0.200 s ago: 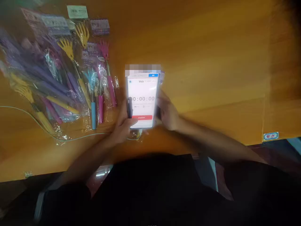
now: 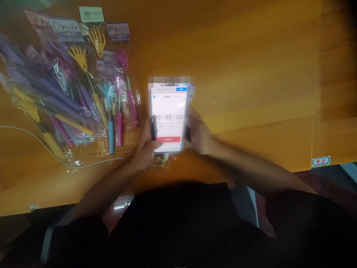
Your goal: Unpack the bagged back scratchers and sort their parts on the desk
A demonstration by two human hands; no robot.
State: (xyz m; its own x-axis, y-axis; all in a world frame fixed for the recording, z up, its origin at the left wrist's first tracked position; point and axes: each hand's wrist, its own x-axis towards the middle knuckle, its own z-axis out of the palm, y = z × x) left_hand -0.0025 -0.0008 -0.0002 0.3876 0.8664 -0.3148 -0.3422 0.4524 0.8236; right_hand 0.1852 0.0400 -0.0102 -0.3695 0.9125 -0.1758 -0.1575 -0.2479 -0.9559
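Gripping a phone (image 2: 173, 106) in closed fingers (image 2: 157, 144), timer (image 2: 169, 117) at zero, the left hand (image 2: 144, 152) faces the right hand (image 2: 200, 137), whose hold is unclear, with bagged scratchers (image 2: 111, 134) untouched at left.

Looks like a slim phone (image 2: 169, 108) with bright white lit screen, pointing away lengthwise. Reads "Vela" and 00:00:00, with red button (image 2: 172, 139) low, blue button (image 2: 181, 89) upper right. Held between left hand (image 2: 145, 150) and right hand (image 2: 201, 137); pixelated along top edge.
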